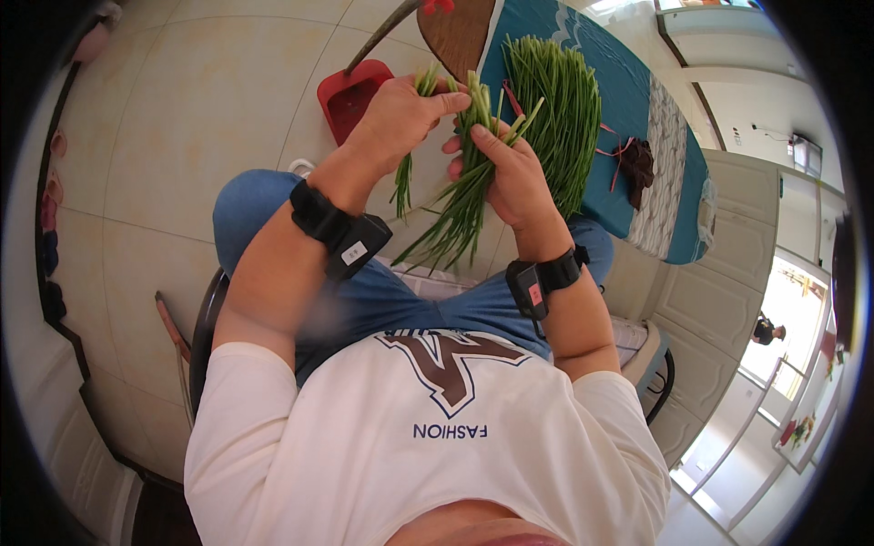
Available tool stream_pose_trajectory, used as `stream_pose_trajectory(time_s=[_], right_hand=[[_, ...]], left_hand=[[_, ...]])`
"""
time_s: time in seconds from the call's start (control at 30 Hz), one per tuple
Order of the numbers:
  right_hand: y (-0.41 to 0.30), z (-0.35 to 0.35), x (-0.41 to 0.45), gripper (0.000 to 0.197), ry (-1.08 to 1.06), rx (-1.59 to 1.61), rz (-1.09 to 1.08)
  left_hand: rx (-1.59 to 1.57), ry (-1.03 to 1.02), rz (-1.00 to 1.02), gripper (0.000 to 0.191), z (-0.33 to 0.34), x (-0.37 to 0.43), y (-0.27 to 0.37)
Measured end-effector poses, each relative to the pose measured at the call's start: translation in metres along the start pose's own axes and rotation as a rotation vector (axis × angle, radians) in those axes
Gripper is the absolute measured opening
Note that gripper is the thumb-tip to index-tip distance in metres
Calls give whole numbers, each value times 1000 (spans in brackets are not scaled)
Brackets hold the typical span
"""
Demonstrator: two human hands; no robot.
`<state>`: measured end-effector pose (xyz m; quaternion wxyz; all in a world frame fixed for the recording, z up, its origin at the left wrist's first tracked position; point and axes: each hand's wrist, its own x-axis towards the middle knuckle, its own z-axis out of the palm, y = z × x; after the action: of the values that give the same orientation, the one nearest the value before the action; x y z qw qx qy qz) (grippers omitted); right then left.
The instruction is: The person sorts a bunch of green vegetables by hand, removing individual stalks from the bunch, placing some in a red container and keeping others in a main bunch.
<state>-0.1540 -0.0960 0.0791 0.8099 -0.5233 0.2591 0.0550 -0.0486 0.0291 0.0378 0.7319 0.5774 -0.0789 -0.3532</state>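
Note:
My left hand (399, 123) is closed around a few garlic chives (403, 185), with their pale stem ends above the fist and green leaves hanging below. Its thumb and forefinger meet at the pale ends of the bunch in the other hand. A larger loose bunch of garlic chives (459, 215) rests in my right hand (515, 170), gripped under the thumb. Some of its stems stick out sideways, and the leaves droop over my lap. Beside that hand, a big pile of garlic chives (556, 119) lies on the table with a teal tablecloth (618, 82).
A red dustpan (332, 102) with a long handle stands on the tiled floor (198, 102). On the tablecloth lie a dark crumpled bag (636, 170) and pink ties (618, 151). Shoes (49, 211) line the left wall. A person (768, 331) is far off at right.

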Motion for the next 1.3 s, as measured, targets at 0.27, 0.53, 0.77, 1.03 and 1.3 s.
stream_pose_trajectory(time_s=[0.27,0.53,0.77,1.03,1.3], right_hand=[[3,-10,-1,14,6,151,-96],[19,-5,7,13,101,124,-138],[21,1,0,10,74,108,-101],[26,-4,0,12,104,255,-93],[21,-13,-16,13,141,209,-108]], left_hand=[[-292,125,50,19,-12,2,6],[-180,-128,-56,21,10,-11,-7],[-346,104,-10,18,-9,-4,0],[-126,-66,-79,23,18,-22,-5],[-479,-182,4,39,-1,-9,-13]])
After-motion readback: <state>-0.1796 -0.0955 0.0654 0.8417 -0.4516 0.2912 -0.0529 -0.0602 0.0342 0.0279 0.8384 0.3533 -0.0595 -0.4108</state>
